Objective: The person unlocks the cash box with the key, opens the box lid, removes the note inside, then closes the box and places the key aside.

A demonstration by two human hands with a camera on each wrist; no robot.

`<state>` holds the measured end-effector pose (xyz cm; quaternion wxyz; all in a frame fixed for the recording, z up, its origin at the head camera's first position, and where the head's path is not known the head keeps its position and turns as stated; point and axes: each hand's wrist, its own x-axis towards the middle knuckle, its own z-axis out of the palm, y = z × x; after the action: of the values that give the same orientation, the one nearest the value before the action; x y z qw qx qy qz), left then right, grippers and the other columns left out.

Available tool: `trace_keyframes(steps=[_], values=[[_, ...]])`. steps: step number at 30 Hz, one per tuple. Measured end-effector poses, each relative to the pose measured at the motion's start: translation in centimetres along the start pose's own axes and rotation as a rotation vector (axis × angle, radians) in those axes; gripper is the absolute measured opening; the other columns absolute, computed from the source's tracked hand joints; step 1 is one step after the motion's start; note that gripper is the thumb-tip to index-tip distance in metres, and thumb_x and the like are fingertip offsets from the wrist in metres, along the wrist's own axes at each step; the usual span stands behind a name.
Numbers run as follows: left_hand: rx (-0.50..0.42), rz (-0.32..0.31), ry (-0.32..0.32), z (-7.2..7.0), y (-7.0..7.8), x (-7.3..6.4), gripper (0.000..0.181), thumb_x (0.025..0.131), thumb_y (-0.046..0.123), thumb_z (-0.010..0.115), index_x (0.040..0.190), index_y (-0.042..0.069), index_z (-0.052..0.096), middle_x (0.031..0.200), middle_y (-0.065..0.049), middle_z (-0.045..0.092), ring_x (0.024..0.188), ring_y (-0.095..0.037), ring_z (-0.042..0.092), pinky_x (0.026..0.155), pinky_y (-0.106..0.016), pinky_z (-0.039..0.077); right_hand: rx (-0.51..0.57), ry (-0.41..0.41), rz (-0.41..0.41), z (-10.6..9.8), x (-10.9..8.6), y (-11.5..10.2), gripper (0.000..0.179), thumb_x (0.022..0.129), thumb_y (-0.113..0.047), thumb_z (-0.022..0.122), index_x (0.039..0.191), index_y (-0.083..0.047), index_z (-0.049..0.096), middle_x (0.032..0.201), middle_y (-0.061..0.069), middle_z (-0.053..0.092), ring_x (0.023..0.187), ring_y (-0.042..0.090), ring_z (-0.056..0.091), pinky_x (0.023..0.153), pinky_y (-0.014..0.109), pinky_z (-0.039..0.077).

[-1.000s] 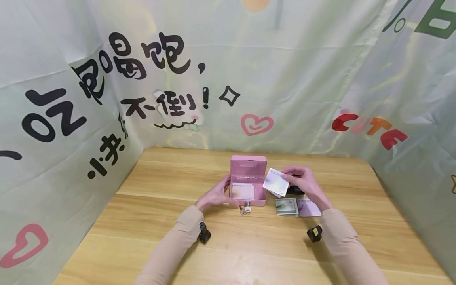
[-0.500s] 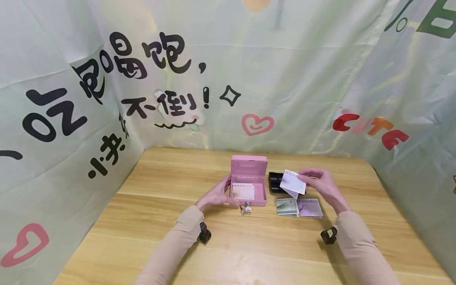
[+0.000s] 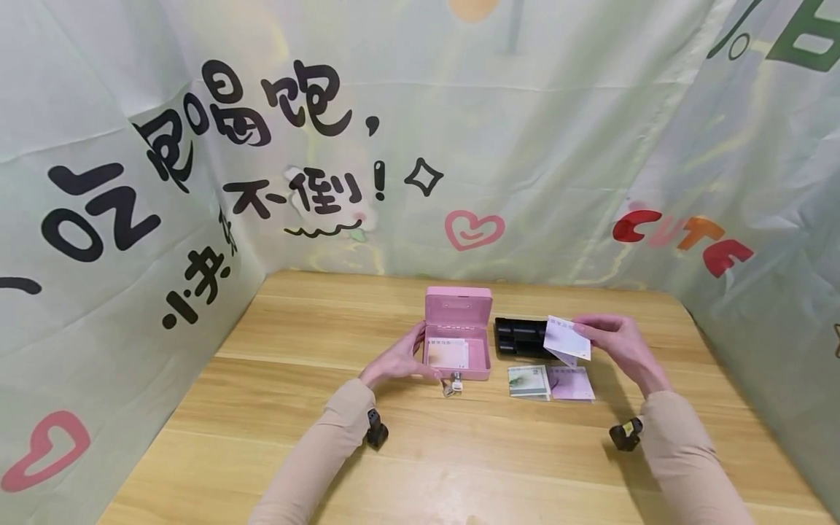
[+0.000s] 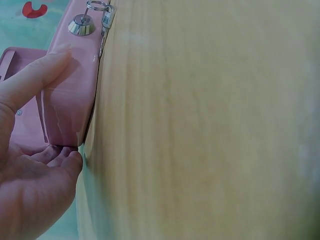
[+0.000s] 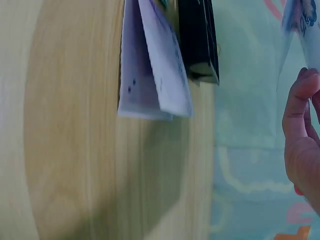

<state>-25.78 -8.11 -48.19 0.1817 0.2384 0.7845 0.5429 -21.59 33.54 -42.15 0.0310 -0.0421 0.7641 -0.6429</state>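
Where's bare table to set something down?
Bare wood lies between the sleeves, nearer than the keys; left of the left hand; and right of the right hand. It's crowded right of the pink box: black case, two folded papers, and another in the right hand.

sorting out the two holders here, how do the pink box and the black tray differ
The pink metal-looking box has its hinged lid raised; the black, glossy compartmented tray shows no lid. The left hand grips the box; no hand visibly touches the tray. The box holds a pale paper note; the tray is partly hidden behind the folded lilac paper note in the right hand. Both rest on the light wooden table.
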Motion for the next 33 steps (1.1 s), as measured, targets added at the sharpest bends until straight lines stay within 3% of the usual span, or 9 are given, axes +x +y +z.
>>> trace_keyframes(steps=[16,27,33], values=[[0.007,0.030,-0.010,-0.1,-0.2,0.1,0.120,0.068,0.004,0.088,0.162,0.008,0.012,0.167,-0.017,0.023,0.155,-0.037,0.023,0.129,-0.053,0.019,-0.244,-0.072,0.011,-4.7,-0.8,1.4,0.015,0.097,-0.010,0.065,0.108,-0.009,0.076,0.092,-0.023,0.072,0.085,-0.004,0.065,0.072,0.017,0.057],[0.007,0.003,-0.007,-0.1,0.1,-0.1,0.120,0.069,0.004,0.088,0.162,0.008,0.012,0.167,-0.017,0.022,0.155,-0.037,0.022,0.129,-0.052,0.019,-0.421,-0.086,0.019,-5.9,-1.4,1.9,0.032,0.096,-0.014,0.068,0.116,0.010,0.068,0.095,-0.029,0.067,0.089,-0.010,0.060,0.073,0.017,0.056],[0.002,0.013,-0.004,-0.1,0.0,0.0,0.119,0.070,0.004,0.088,0.161,0.007,0.012,0.167,-0.018,0.022,0.155,-0.038,0.023,0.129,-0.052,0.019,-0.481,-0.100,0.048,-6.4,-1.6,2.2,0.037,0.095,-0.018,0.069,0.118,0.011,0.067,0.097,-0.028,0.067,0.091,-0.012,0.058,0.075,0.017,0.054]])
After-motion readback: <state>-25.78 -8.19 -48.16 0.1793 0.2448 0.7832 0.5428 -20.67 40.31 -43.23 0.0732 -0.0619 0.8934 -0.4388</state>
